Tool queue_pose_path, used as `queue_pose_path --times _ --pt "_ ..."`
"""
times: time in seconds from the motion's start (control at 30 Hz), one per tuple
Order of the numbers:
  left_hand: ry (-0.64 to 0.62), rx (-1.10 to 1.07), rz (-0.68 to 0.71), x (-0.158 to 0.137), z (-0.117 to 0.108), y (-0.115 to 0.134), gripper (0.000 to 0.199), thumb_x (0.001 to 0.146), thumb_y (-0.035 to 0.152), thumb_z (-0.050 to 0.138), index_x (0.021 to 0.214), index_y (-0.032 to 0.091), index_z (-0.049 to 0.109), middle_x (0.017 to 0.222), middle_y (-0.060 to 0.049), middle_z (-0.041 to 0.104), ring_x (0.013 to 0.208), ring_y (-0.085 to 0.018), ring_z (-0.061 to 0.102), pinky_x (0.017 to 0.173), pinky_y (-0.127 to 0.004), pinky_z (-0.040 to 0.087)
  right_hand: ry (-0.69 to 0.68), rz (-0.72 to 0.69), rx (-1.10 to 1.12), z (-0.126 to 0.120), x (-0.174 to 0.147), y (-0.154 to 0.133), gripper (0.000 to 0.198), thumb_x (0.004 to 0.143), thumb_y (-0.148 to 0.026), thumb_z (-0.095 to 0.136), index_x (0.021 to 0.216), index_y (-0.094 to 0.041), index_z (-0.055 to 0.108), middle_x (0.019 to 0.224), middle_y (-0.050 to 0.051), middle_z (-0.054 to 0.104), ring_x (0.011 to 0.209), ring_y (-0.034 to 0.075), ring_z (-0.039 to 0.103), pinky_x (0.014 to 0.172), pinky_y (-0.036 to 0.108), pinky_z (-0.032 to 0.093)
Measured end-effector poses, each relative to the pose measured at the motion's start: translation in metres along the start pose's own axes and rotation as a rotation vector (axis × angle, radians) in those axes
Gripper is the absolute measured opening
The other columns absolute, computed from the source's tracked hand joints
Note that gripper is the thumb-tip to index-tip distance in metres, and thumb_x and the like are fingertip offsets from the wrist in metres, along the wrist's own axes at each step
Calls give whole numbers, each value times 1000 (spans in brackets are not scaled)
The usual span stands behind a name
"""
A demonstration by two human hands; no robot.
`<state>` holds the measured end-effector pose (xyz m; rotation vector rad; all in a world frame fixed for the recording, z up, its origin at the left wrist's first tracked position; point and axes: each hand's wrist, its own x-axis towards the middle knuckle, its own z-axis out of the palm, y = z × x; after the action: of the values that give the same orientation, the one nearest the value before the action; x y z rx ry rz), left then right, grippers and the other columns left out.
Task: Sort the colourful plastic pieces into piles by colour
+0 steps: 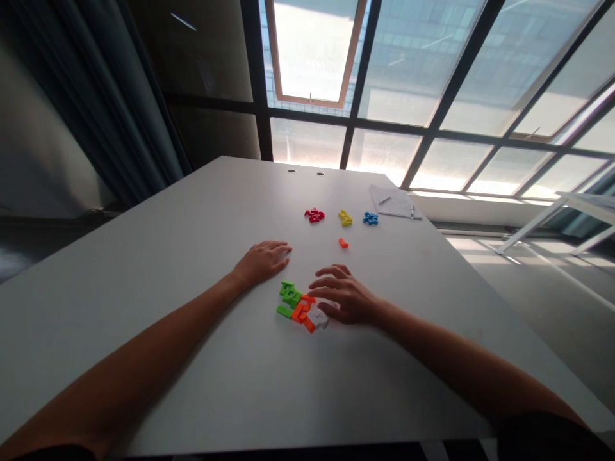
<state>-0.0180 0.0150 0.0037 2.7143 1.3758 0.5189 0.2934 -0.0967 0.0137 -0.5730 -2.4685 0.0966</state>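
My left hand (262, 261) lies flat on the white table, fingers stretched out and nothing in them. Below it is a mixed pile of small plastic pieces: green pieces (291, 294), orange pieces (300, 311) and white pieces (318, 317). My right hand (343, 294) is over the right side of this pile with its fingers apart and curved; it hides part of the white pieces. Whether a fingertip touches the orange pieces I cannot tell. A single orange piece (343, 243) lies farther off, beyond my right hand.
Toward the back of the table (192, 218) sit separate piles of red pieces (314, 215), yellow pieces (344, 218) and blue pieces (370, 218). Near the right edge are paper sheets (391, 200) with pens on or beside them. Windows stand behind; a dark curtain (115, 83) hangs left.
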Motion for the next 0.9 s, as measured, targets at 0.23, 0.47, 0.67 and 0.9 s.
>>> queue_pose_path --times 0.23,0.47,0.67,0.9 --pt "25 -27 1 0 2 -1 43 103 44 56 139 31 77 153 -9 71 141 -32 65 123 -51 50 -17 159 -112 -8 -5 25 26 113 -29 57 117 -27 82 114 6 85 127 29 67 113 50 45" --pt "13 -5 5 0 4 -3 44 104 43 55 141 31 76 154 -9 70 141 -32 65 122 -52 51 -5 665 -375 -27 -22 70 29 109 -26 56 118 -23 83 125 12 82 128 30 63 113 47 40" --pt "14 -10 11 0 3 -3 44 104 44 55 141 30 76 153 -9 71 141 -32 65 121 -52 51 -58 836 -472 -29 -26 80 40 106 -27 57 140 -20 76 135 15 78 132 33 60 112 47 40" --pt "5 -5 11 1 2 -2 44 104 44 55 141 30 76 154 -8 70 141 -33 65 121 -53 51 -59 858 -428 -26 -30 87 57 104 -28 58 159 -18 60 152 17 70 138 35 59 113 48 46"
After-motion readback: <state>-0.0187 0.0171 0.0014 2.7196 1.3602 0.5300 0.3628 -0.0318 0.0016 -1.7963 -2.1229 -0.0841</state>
